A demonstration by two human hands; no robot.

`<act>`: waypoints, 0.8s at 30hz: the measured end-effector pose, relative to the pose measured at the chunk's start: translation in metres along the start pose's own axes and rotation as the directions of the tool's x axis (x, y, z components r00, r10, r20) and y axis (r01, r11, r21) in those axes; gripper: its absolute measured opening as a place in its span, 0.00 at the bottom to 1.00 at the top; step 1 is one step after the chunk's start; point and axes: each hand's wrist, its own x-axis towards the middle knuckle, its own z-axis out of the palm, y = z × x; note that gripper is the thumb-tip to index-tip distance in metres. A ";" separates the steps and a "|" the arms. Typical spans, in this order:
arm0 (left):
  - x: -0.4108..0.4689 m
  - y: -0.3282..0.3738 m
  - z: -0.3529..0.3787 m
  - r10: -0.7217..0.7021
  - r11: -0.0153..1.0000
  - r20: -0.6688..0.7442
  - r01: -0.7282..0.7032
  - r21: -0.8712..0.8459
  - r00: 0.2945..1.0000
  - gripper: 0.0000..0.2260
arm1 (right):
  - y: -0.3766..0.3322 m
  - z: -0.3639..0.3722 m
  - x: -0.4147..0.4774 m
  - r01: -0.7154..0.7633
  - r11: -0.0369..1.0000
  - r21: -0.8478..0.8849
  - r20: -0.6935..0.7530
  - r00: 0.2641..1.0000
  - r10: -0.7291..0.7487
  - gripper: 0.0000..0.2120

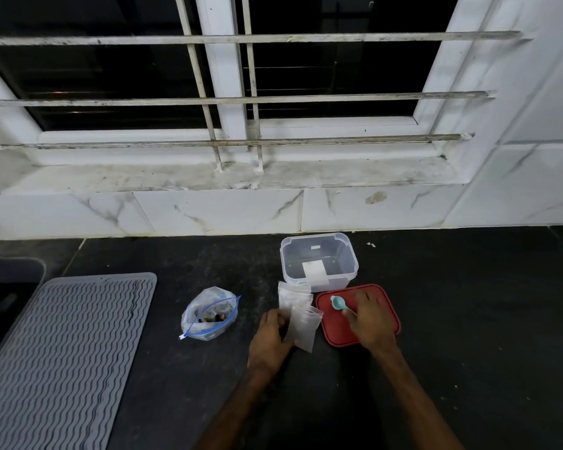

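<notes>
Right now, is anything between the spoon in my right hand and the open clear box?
Nothing visible. The teal spoon, pinched by the right hand, is over the red lid, and the clear box sits open just beyond it. The pouches in the left hand are left of that path.

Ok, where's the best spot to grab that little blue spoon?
By its thin handle, coming from the right: the little blue spoon lies on the red lid, bowl pointing up-left, handle end toward the right hand, which seems to pinch it there.

Home kitchen, dark stone countertop (pixel 436 319), marble-look wall tiles (pixel 215 212), barred window (pixel 228 99), grey ribbed draining mat (pixel 65 352), sink edge (pixel 10 271) at left
</notes>
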 end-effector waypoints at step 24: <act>0.009 -0.098 -0.114 -0.593 0.792 -0.195 0.610 0.036 0.781 0.38 | -0.164 -0.011 -0.046 0.374 0.909 0.183 0.123 0.909 -0.399 0.08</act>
